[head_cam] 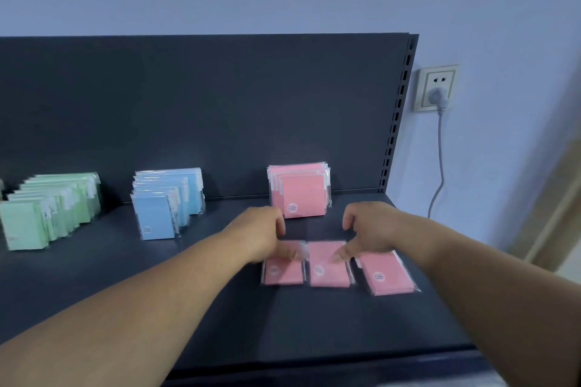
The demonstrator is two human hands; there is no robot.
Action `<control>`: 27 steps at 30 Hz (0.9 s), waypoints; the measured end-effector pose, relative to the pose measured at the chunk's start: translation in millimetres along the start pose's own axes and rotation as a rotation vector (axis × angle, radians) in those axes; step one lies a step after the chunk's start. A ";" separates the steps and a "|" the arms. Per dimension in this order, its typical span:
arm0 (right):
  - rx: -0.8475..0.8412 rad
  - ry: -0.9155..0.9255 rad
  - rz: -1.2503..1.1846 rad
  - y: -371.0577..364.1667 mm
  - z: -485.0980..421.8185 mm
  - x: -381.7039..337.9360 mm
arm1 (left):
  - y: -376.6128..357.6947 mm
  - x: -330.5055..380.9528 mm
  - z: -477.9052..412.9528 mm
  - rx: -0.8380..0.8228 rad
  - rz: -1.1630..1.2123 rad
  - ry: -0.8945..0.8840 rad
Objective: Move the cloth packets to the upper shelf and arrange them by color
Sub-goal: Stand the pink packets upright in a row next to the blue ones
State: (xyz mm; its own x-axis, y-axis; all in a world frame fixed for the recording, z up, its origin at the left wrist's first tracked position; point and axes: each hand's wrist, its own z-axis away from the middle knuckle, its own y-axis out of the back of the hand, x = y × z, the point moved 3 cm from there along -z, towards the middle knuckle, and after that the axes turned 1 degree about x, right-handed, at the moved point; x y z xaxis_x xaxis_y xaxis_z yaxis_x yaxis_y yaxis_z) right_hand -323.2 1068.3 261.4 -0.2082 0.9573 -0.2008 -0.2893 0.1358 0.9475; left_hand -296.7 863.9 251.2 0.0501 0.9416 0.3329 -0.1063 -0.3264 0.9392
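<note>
Three pink cloth packets lie flat side by side on the dark shelf (204, 317): the left packet (283, 275), the middle packet (328, 275) and the right packet (388, 276). My left hand (262, 237) hovers over the left packet with its thumb touching the top edge and its fingers bent above. My right hand (369, 229) has its thumb on the middle packet, with the fingers arched clear of it. Behind them, a pink stack (303, 195) stands upright against the back panel. A blue row (165, 204) and a green row (47, 212) stand further left.
The shelf's dark back panel (220, 104) rises behind the packets, with a slotted upright (397, 110) at its right end. A wall socket (437, 88) with a grey plug and cable sits on the wall to the right. The shelf's front edge (314, 367) is close below my arms.
</note>
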 end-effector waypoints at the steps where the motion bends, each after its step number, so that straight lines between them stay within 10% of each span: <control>1: 0.065 -0.018 -0.080 1.5 0.6 4.1 | -0.4 -1.3 -1.3 0.052 0.036 0.003; 14: 0.024 0.093 -0.132 -8.6 8.1 -0.6 | 6.3 6.2 -2.9 -0.166 -0.033 0.043; 22: 0.051 0.228 -0.810 2.7 4.0 6.7 | 6.7 -0.1 -9.8 0.161 0.689 0.029; 27: 0.099 0.169 -1.005 7.9 1.3 14.0 | 10.9 2.1 -11.6 0.353 0.638 0.003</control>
State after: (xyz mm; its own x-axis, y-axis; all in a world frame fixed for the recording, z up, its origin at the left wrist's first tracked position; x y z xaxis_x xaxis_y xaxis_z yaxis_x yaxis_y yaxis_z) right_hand -327.2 1083.1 266.4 -0.0426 0.3416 -0.9389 -0.3259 0.8836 0.3363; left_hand -309.3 863.3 261.1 0.0825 0.5596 0.8246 0.2128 -0.8183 0.5340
